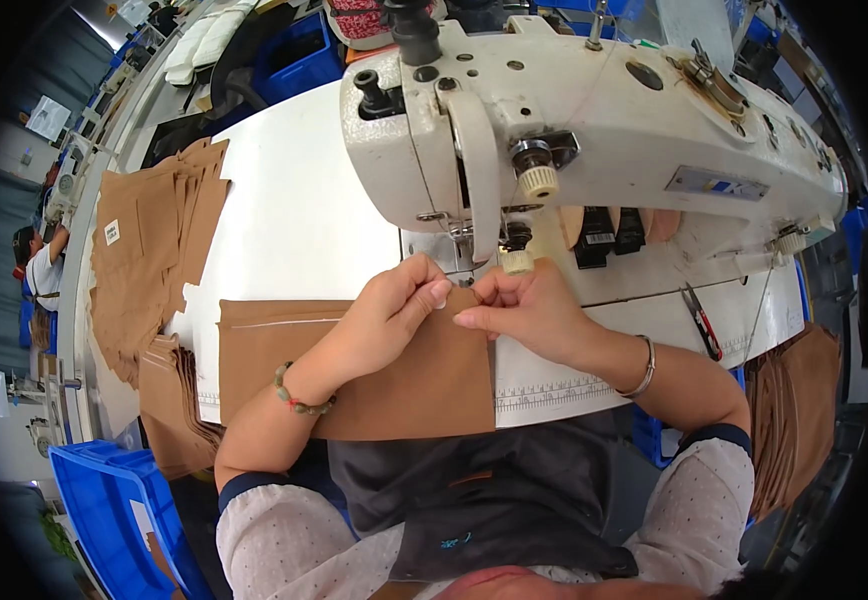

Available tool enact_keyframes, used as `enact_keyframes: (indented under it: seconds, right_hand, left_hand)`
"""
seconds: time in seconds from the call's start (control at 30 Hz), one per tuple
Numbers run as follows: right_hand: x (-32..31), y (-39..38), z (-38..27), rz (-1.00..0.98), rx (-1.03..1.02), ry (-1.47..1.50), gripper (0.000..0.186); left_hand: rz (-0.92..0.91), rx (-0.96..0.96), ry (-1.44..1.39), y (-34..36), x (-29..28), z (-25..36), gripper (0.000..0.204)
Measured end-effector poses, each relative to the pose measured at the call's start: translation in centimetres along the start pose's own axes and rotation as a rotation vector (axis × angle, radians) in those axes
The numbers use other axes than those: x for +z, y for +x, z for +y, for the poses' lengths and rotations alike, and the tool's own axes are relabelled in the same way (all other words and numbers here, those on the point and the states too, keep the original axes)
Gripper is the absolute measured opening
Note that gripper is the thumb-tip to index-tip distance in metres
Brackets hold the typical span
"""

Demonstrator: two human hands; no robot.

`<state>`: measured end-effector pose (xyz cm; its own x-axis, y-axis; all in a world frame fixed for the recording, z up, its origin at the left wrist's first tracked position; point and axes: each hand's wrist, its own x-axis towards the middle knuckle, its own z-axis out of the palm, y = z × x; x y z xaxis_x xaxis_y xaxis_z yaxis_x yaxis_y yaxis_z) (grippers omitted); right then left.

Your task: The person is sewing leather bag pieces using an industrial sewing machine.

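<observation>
A white sewing machine [594,110] stands on the white tabletop [294,230]. A brown fabric piece [414,380] lies flat before it, under the needle. The left hand [389,315] and right hand [529,310] have fingers pinched together on the fabric's top edge.

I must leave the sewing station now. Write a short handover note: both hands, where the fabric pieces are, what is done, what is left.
Left hand: pinches the top edge of the brown fabric piece near the needle area.
Right hand: holds the same edge, under the white sewing machine.
Fabric pile: far left on the table; more pieces hang at the left edge.
Scissors: right of the hands.
Done: piece positioned. Left: whether it is already stitched cannot be told.
</observation>
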<state>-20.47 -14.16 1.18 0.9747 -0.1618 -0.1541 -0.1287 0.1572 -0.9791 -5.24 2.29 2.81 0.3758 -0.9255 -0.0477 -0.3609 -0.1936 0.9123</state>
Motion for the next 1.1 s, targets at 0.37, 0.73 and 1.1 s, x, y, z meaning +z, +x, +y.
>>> enact_keyframes:
  seconds: [0.37, 0.73, 1.1]
  right_hand:
    - [0.3, -0.2, 0.3, 0.089, -0.091, -0.223, 0.015]
    - [0.6, -0.3, 0.4, 0.108, -0.218, -0.35, 0.013]
    - [0.6, -0.1, 0.8, 0.11, -0.173, -0.229, 0.013]
  left_hand:
    - [-0.157, -0.22, -0.491, 0.0, -2.0, 1.2, 0.014]
    - [-0.313, -0.294, -0.422, -0.1, -2.5, 1.3, 0.012]
    - [0.08, 0.27, 0.338, -0.7, -0.5, 1.7, 0.01]
